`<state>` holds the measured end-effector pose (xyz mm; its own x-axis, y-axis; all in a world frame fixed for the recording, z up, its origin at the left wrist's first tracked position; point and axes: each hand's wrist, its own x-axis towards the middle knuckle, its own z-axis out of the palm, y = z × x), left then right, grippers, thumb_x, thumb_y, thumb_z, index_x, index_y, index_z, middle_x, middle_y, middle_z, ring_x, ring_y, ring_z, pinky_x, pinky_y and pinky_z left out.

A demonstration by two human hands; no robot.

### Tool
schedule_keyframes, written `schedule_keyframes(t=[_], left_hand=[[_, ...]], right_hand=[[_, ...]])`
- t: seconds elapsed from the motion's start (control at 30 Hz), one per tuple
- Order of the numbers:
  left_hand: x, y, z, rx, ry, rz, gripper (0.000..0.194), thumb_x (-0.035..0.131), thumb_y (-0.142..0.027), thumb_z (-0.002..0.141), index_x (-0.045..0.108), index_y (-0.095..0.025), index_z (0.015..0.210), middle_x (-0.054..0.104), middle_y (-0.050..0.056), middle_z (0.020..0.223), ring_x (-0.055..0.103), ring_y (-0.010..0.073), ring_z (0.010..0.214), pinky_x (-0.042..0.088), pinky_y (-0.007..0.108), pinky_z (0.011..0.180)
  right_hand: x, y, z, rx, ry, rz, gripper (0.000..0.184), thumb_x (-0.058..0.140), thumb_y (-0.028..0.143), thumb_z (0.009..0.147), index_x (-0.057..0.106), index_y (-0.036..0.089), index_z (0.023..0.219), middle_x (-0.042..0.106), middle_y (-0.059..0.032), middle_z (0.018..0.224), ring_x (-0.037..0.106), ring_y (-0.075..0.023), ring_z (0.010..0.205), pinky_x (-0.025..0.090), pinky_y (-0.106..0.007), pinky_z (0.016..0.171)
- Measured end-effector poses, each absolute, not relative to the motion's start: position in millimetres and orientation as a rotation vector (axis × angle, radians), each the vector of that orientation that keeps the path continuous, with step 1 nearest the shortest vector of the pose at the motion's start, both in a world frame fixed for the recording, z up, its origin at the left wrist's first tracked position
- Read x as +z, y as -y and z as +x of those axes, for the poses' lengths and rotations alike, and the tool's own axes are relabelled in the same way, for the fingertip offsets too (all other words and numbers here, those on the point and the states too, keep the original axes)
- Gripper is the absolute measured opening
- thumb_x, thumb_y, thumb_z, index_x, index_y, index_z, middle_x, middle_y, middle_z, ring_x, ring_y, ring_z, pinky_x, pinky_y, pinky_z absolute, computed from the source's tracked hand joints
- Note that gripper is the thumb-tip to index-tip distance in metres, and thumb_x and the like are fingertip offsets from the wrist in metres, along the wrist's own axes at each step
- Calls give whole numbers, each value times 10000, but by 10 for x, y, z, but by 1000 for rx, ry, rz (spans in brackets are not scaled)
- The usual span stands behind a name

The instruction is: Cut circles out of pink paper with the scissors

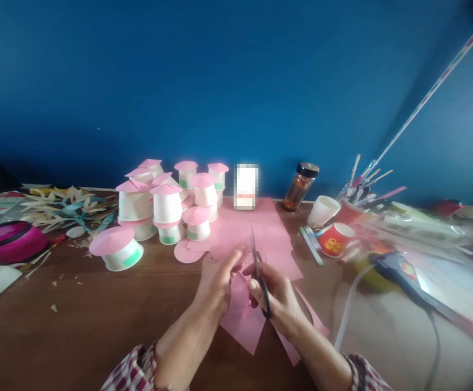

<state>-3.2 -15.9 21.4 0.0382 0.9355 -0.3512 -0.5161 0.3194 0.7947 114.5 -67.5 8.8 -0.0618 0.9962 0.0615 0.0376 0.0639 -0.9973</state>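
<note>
A: What sits nearest?
B: Two checked sleeves (136, 369), reaching in from the bottom edge. Past them, pink offcuts (313, 314) lie on the brown surface (98, 336), beside and partly under the right forearm.

A: And the hands?
B: The right hand (279, 298) has its grip closed around the dark handles of the scissors (265, 298), blades pointing away from the person. The left hand (220, 277) has its grip pinched on a piece of pink paper (242, 296), just beside the scissors.

A: Are the blades apart?
B: I can't tell; they show as one thin line.

A: Where is that paper, exactly?
B: Between the two hands, low in the middle, with pink pieces hanging or lying below it.

A: What's off to the right?
B: A glue gun (403, 277), blurred, then a red cup (335, 240) tipped on its side, with a white cup (323, 210) leaning behind it.

A: Beyond the hands?
B: Larger pink sheets (260, 220) lie flat. To their left stand white tubs (166, 207) with pink paper tops, some stacked.

A: Farthest back?
B: A dark-lidded jar (299, 187) of brown liquid, tilted in view, and then the blue wall (236, 81).
</note>
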Motion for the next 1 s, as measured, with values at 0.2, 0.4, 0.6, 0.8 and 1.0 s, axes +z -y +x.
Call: schedule_keyframes(t=[0.2,0.4,0.6,0.8,1.0], left_hand=[[227,208,-7,1101,-902,549,319,764,-369,609,660,-113,767,571,27,563,542,189,397,423,313,305],[235,222,12,1098,-777,605,278,739,-383,645,610,-139,684,565,25,526,535,189,363,408,299,272],[217,220,15,1104,-780,598,282,740,-384,643,574,-158,661,549,12,523,544,204,365,403,302,253],[203,211,20,1109,-816,596,280,751,-378,636,594,-155,701,571,20,559,556,213,386,420,323,260],[202,222,29,1119,-777,625,270,731,-383,657,576,-163,672,536,10,511,524,191,350,392,296,262]], right_hand=[[110,661,1142,1162,1312,-1161,354,637,450,797,600,146,973,494,31,588,492,-121,504,436,-239,481],[157,652,1128,1151,1306,-1161,362,647,468,782,621,142,939,514,26,577,504,-119,495,440,-231,466],[155,653,1125,1155,1286,-1181,368,660,466,770,621,143,942,513,28,578,511,-117,488,444,-227,454],[162,648,1125,1147,1309,-1178,379,652,471,774,624,138,953,524,19,581,519,-127,492,443,-235,456],[178,659,1119,1127,1324,-1180,369,633,473,791,626,132,931,517,19,579,523,-125,498,445,-232,462]])
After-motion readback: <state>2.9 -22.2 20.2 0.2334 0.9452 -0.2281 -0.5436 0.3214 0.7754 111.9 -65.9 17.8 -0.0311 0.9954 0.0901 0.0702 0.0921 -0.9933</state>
